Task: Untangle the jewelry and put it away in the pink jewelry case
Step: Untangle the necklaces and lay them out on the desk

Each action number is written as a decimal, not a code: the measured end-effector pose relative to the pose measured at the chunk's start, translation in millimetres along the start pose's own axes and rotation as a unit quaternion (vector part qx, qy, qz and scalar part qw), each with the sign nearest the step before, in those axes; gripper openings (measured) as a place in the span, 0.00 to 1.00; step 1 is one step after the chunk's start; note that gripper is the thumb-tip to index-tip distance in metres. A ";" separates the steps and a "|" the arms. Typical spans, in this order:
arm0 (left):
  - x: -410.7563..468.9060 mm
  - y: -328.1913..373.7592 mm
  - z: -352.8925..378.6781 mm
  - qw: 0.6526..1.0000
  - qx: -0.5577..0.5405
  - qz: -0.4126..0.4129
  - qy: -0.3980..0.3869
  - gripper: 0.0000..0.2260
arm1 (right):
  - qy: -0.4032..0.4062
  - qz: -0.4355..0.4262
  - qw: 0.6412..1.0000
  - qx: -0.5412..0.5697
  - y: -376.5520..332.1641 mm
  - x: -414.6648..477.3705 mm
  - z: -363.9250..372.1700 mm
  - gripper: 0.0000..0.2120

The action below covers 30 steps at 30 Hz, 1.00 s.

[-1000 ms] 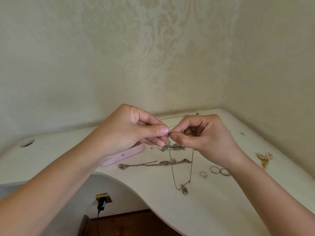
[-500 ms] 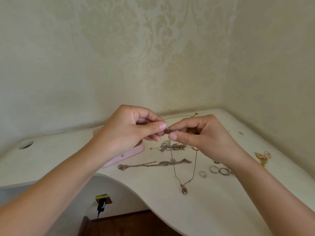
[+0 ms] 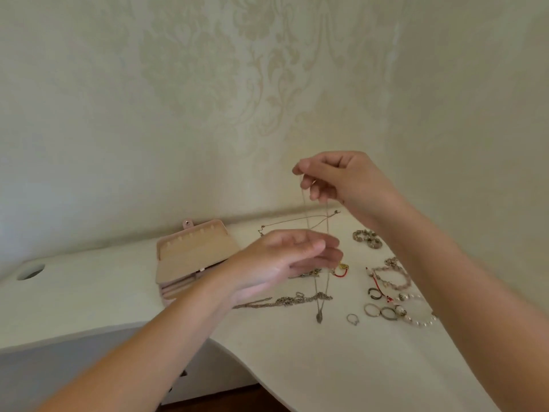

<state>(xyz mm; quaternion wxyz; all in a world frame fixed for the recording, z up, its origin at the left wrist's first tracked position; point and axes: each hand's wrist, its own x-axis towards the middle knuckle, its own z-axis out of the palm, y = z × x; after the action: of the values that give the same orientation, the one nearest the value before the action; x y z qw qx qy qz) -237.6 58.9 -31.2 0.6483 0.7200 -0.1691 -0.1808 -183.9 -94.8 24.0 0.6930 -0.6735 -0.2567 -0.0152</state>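
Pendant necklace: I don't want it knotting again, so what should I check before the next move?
1. Right hand pinches the necklace chain: ok.
2. Pendant clear of the desk: cannot tell.
3. Necklace chain free of the silver chain lying on the desk: cannot tell, they overlap.
4. Pink jewelry case open: ok.
5. Left hand free, fingers relaxed: ok.

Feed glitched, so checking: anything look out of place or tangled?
Nothing damaged. The thin necklace hanging from the right hand crosses the thicker chain on the desk; whether they are snagged I cannot tell.
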 end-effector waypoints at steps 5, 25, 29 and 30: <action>19.0 -16.6 -22.1 0.994 -0.098 -0.015 0.042 0.08 | 0.079 0.054 0.994 0.047 19.0 51.5 -30.9 0.06; 117.4 -54.8 -92.6 0.896 0.301 -0.286 0.154 0.15 | 0.170 0.280 0.824 -0.463 195.8 95.8 -84.5 0.11; 118.7 -61.1 -94.8 0.867 0.375 -0.293 0.146 0.15 | 0.145 0.272 0.804 -0.508 198.5 93.8 -83.0 0.18; 117.5 -60.5 -95.4 0.860 0.396 -0.287 0.147 0.15 | 0.134 0.276 0.807 -0.504 196.6 93.1 -82.0 0.19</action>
<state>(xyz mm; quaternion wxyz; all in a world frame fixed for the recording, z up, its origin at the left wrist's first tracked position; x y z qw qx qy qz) -88.1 92.2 -87.3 0.2454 0.9507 0.0852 -0.1691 -3.5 -123.6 -119.8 0.2585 -0.9619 0.0792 -0.0401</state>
